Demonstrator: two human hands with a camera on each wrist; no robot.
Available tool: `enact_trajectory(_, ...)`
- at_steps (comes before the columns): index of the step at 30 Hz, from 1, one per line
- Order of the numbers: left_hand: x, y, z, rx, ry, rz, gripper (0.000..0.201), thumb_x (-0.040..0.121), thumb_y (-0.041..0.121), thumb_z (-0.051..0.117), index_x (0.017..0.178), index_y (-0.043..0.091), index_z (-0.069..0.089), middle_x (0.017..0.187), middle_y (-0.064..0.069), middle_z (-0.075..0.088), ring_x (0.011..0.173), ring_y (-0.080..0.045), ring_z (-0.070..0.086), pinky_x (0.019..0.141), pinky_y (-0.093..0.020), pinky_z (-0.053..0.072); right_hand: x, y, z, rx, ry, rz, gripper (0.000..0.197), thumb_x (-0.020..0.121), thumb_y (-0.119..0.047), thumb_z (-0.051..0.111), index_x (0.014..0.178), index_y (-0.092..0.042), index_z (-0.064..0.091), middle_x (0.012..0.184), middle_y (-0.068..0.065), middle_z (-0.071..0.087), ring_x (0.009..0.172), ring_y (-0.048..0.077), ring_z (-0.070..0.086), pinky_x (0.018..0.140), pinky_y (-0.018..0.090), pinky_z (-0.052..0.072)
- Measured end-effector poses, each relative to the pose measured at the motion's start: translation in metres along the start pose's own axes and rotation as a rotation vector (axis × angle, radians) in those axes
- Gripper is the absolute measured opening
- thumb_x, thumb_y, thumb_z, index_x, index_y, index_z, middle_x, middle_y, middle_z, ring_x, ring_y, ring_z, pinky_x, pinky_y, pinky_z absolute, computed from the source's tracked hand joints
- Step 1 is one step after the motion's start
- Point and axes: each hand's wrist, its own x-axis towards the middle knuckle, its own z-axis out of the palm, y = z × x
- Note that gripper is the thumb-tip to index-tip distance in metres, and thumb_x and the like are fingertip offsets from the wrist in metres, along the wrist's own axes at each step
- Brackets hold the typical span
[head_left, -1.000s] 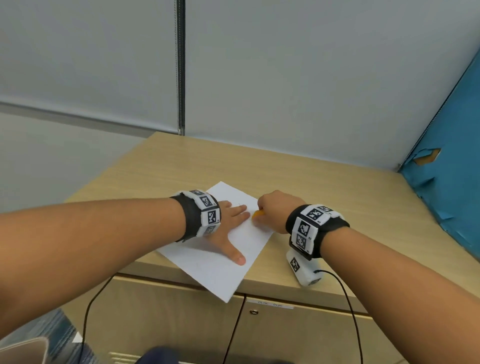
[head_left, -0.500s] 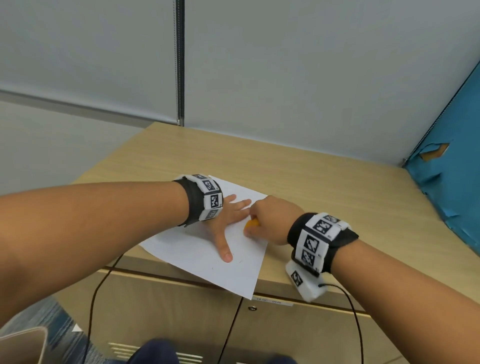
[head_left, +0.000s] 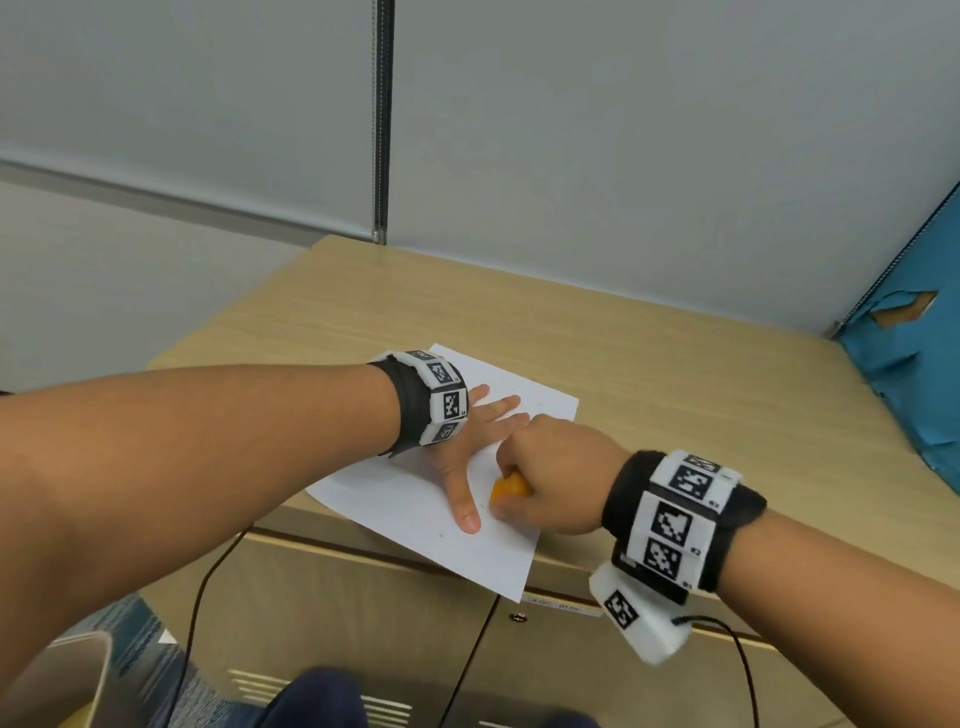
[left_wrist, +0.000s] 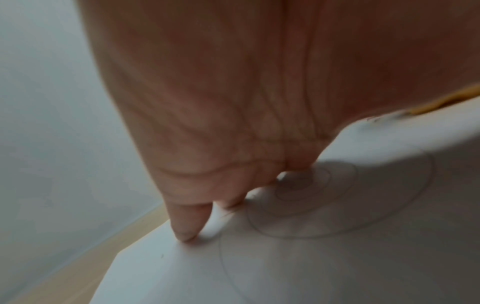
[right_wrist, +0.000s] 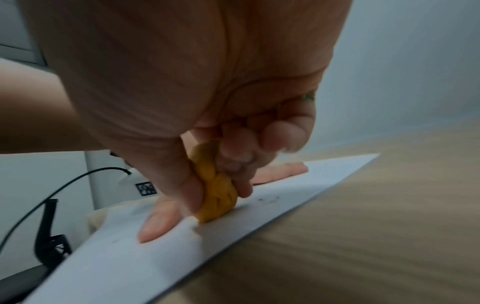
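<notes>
Orange eraser lump (head_left: 510, 488) was found pressed onto the white sheet of paper (head_left: 498, 556), right of the sheet's middle. The right hand (head_left: 558, 480) was clamped on it, thumb on one side and curled fingers on the other, with the lump's lower end touching the sheet. The left hand (head_left: 470, 441) lay flat on the sheet just left of the lump, fingers straight and spread, gripping nothing. Its thumb pointed toward the sheet's near edge, just beside the lump; contact between the two could not be determined. Faint concentric pencil circles (left_wrist: 311, 197) were noted on the sheet under the left hand's fingers. The sheet lay askew on a wooden cabinet top (head_left: 675, 405), its near corner overhanging the front edge. Marker bands (head_left: 675, 519) were worn on both wrists. A blue panel (head_left: 914, 384) stood well to the right of the sheet.
</notes>
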Motion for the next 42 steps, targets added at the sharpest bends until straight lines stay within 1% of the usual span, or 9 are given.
enact_trajectory(5, 0.001, 0.001, 0.002, -0.008, 0.004, -0.024, 0.144, 0.058, 0.08, 0.072, 0.15, 0.033, -0.029, 0.158, 0.002, -0.034, 0.147, -0.033, -0.025, 0.114, -0.062, -0.004, 0.023, 0.039, -0.018, 0.008, 0.102, 0.236, 0.029, 0.084, -0.038, 0.063, 0.07, -0.013, 0.057, 0.07, 0.001, 0.057, 0.071, 0.026, 0.062, 0.057, 0.03, 0.047)
enact_trajectory(8, 0.002, -0.002, 0.002, -0.002, -0.01, -0.019, 0.141, 0.056, 0.081, 0.072, 0.15, 0.04, -0.025, 0.157, 0.003, -0.036, 0.146, -0.034, -0.026, 0.113, -0.064, -0.004, 0.019, 0.018, -0.009, 0.056, 0.079, 0.152, 0.022, 0.083, -0.032, 0.065, 0.067, -0.02, 0.057, 0.071, 0.001, 0.061, 0.07, 0.023, 0.061, 0.056, 0.03, 0.046)
enact_trajectory(11, 0.0, 0.0, -0.001, 0.009, -0.013, 0.01, 0.134, 0.06, 0.077, 0.072, 0.151, 0.042, -0.02, 0.157, -0.002, -0.037, 0.145, -0.036, -0.027, 0.114, -0.063, -0.004, 0.005, -0.006, 0.002, 0.093, 0.009, 0.034, 0.026, 0.083, -0.038, 0.069, 0.075, -0.013, 0.068, 0.077, 0.004, 0.068, 0.073, 0.022, 0.065, 0.063, 0.037, 0.056)
enact_trajectory(16, 0.002, -0.001, 0.004, -0.003, 0.01, -0.031, 0.142, 0.059, 0.08, 0.071, 0.149, 0.035, -0.029, 0.158, 0.003, -0.034, 0.147, -0.034, -0.024, 0.114, -0.061, -0.006, 0.029, 0.039, -0.019, 0.064, 0.093, 0.241, 0.029, 0.082, -0.036, 0.068, 0.064, -0.015, 0.058, 0.066, 0.001, 0.06, 0.065, 0.023, 0.06, 0.057, 0.032, 0.049)
enact_trajectory(22, 0.01, -0.006, 0.006, 0.003, -0.001, -0.008, 0.143, 0.048, 0.087, 0.069, 0.148, 0.046, -0.024, 0.156, 0.002, -0.038, 0.146, -0.038, -0.025, 0.113, -0.066, -0.003, 0.009, 0.005, -0.004, 0.069, -0.038, 0.05, 0.026, 0.082, -0.041, 0.071, 0.076, -0.015, 0.069, 0.072, 0.001, 0.065, 0.068, 0.018, 0.062, 0.062, 0.035, 0.054)
enact_trajectory(27, 0.009, -0.007, 0.011, -0.023, 0.029, -0.027, 0.146, 0.052, 0.086, 0.068, 0.148, 0.038, -0.03, 0.158, 0.007, -0.035, 0.147, -0.032, -0.025, 0.113, -0.063, -0.006, 0.035, 0.046, -0.019, 0.048, 0.105, 0.264, 0.032, 0.079, -0.036, 0.068, 0.061, -0.013, 0.055, 0.062, 0.001, 0.056, 0.06, 0.023, 0.055, 0.054, 0.03, 0.045)
enact_trajectory(34, 0.01, -0.007, 0.005, 0.0, 0.009, -0.004, 0.14, 0.053, 0.083, 0.071, 0.148, 0.044, -0.024, 0.157, 0.0, -0.036, 0.146, -0.04, -0.024, 0.114, -0.065, -0.002, 0.005, -0.006, -0.001, 0.066, 0.007, 0.042, 0.029, 0.082, -0.04, 0.069, 0.076, -0.012, 0.07, 0.077, 0.005, 0.069, 0.072, 0.022, 0.065, 0.066, 0.039, 0.059)
enact_trajectory(39, 0.01, -0.007, 0.008, -0.044, 0.013, -0.049, 0.146, 0.052, 0.085, 0.069, 0.148, 0.039, -0.03, 0.158, 0.007, -0.035, 0.147, -0.034, -0.024, 0.113, -0.065, -0.004, 0.033, 0.05, -0.019, 0.072, 0.063, 0.245, 0.035, 0.083, -0.04, 0.069, 0.069, -0.008, 0.063, 0.068, 0.005, 0.062, 0.067, 0.027, 0.059, 0.06, 0.034, 0.047)
enact_trajectory(42, 0.008, -0.005, 0.006, -0.06, 0.013, -0.071, 0.147, 0.049, 0.087, 0.068, 0.147, 0.039, -0.031, 0.157, 0.008, -0.035, 0.147, -0.034, -0.024, 0.115, -0.065, -0.004, 0.046, 0.058, -0.021, 0.059, 0.058, 0.312, 0.036, 0.084, -0.039, 0.071, 0.062, -0.015, 0.055, 0.065, 0.001, 0.056, 0.066, 0.023, 0.056, 0.059, 0.029, 0.044)
